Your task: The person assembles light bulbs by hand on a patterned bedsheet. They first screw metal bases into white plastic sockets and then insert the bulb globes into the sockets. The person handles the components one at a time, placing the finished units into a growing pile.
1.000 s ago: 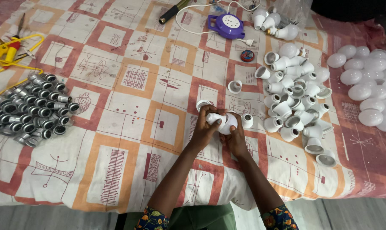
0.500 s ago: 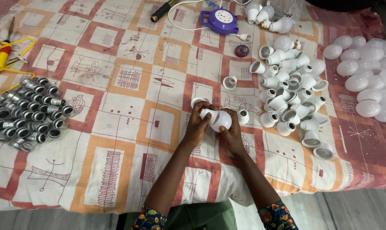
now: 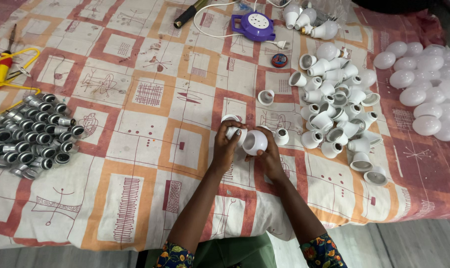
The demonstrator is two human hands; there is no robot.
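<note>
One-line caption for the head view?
Both hands, left and right, hold a white bulb housing over a patterned cloth.

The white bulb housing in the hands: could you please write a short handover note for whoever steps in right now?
Left hand and right hand together hold one white bulb housing above the patterned cloth.
Pile of white housings lies to the right; white domes at far right; metal bases at far left.
Done: cannot tell.
Left: the pile appears unassembled, with the domes and bases still separate.
</note>
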